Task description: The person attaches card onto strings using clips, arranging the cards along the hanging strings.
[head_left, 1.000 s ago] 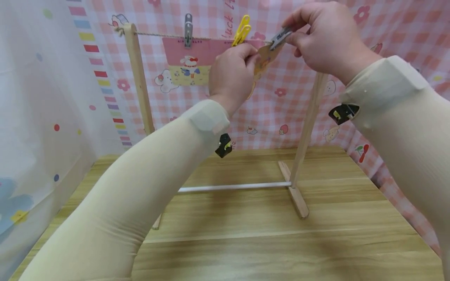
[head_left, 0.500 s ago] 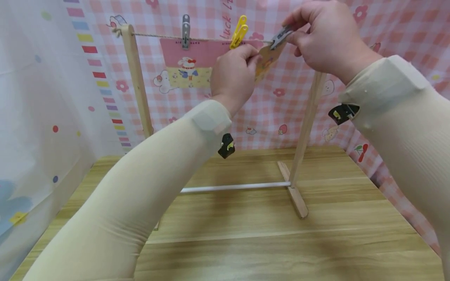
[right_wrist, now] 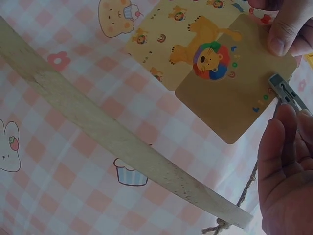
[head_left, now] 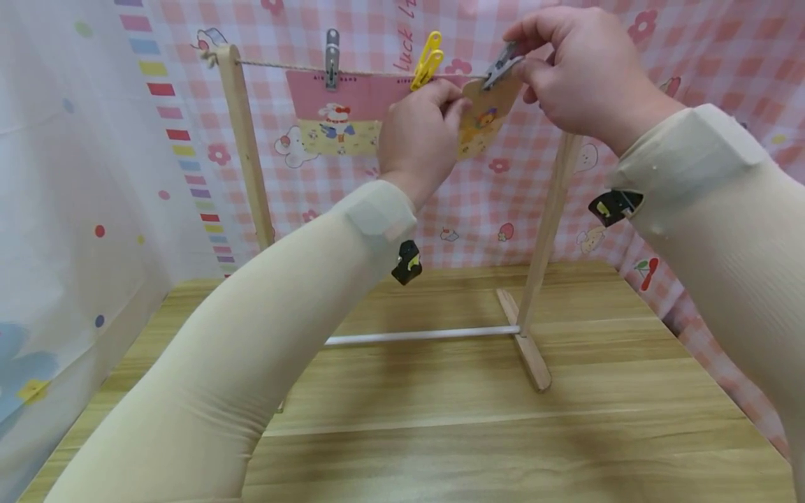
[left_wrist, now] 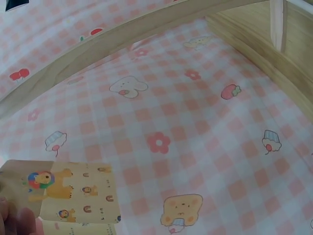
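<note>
In the head view my left hand pinches the upper left corner of a tan card printed with a lion. My right hand holds a grey clothespin by its handles, thumb and fingers on either side. The clothespin's tip sits over the card's top edge at the string; the right wrist view shows this clothespin on the lion card. A pink and yellow rabbit card hangs left, under another grey clothespin and a yellow clothespin. My left hand hides part of it.
The string runs from the left wooden post towards the right post. A white rod joins the stand low down, above the wooden table. Pink checked cloth hangs behind.
The grey clothespin's handles in my right hand have spread apart. The lion card has turned to show more of its front. My left hand has shifted slightly right.
</note>
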`<control>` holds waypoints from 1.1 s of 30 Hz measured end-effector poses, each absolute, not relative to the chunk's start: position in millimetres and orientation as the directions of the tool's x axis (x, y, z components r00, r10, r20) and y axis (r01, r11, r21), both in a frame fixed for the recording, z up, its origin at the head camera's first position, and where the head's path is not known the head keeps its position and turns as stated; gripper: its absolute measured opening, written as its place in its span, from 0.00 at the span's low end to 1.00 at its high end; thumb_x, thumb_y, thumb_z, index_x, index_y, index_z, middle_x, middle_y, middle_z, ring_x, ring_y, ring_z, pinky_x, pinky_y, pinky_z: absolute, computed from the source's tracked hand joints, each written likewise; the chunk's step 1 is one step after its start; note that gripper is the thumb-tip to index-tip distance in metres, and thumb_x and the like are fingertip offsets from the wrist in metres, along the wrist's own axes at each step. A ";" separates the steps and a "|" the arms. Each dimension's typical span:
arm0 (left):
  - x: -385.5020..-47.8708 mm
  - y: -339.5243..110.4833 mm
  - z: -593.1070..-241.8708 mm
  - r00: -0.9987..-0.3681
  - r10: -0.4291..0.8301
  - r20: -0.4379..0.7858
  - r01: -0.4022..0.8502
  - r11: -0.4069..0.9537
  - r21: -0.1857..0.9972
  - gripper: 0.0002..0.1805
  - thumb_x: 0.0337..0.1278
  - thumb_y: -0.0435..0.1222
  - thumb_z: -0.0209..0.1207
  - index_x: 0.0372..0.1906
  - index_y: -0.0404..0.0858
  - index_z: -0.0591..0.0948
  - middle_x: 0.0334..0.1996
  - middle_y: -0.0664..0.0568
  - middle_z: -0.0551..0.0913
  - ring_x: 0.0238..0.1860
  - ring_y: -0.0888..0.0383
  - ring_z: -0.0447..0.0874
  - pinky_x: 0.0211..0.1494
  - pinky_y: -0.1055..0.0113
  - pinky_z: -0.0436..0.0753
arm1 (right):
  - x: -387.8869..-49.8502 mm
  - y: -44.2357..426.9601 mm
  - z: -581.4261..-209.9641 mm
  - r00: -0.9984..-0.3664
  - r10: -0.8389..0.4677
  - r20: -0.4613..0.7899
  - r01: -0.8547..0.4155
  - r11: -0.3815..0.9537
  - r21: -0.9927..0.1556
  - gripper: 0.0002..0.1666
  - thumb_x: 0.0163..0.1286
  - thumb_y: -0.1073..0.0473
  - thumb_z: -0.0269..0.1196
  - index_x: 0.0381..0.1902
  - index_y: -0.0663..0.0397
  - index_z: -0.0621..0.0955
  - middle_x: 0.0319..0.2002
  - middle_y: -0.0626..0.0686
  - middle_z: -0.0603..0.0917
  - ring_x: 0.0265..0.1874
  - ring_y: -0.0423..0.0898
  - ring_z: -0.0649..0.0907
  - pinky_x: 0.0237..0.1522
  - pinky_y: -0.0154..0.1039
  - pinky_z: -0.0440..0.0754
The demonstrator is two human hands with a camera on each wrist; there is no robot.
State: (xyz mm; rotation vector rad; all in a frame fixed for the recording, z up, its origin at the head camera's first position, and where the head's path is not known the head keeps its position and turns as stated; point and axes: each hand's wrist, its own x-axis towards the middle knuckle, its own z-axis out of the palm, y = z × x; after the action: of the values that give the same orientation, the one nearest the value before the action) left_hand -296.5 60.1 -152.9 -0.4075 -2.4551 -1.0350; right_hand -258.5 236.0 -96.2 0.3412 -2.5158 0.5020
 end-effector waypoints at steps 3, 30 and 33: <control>-295.9 59.5 -153.6 -0.859 0.105 0.501 0.433 0.672 0.601 0.16 0.80 0.53 0.52 0.58 0.56 0.84 0.54 0.64 0.90 0.49 0.67 0.88 0.46 0.72 0.82 | -259.0 235.9 -97.4 -0.822 -0.129 0.554 -0.337 0.895 -0.292 0.23 0.85 0.56 0.52 0.73 0.45 0.77 0.63 0.51 0.83 0.38 0.38 0.79 0.33 0.23 0.75; -291.8 25.0 -192.2 -0.665 0.405 0.627 0.636 0.748 0.191 0.19 0.82 0.52 0.50 0.57 0.47 0.83 0.49 0.58 0.89 0.37 0.63 0.84 0.35 0.70 0.82 | -266.9 239.7 -111.0 -0.792 -0.137 0.595 -0.395 0.858 -0.328 0.36 0.84 0.50 0.53 0.84 0.40 0.60 0.75 0.47 0.75 0.59 0.49 0.85 0.46 0.24 0.82; -291.0 17.2 -202.0 -0.578 0.485 0.657 0.688 0.722 0.072 0.19 0.81 0.51 0.52 0.58 0.45 0.83 0.47 0.56 0.89 0.40 0.60 0.84 0.40 0.67 0.84 | -263.2 242.3 -117.0 -0.784 -0.123 0.608 -0.409 0.839 -0.359 0.39 0.82 0.51 0.55 0.85 0.39 0.57 0.78 0.48 0.71 0.58 0.48 0.86 0.48 0.24 0.83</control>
State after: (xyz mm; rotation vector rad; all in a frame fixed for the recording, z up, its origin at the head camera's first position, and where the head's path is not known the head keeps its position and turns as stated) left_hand -291.0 17.2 -202.0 -0.8849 -2.3023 -0.4261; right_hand -263.2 242.3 -117.0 0.3879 -2.4296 0.6482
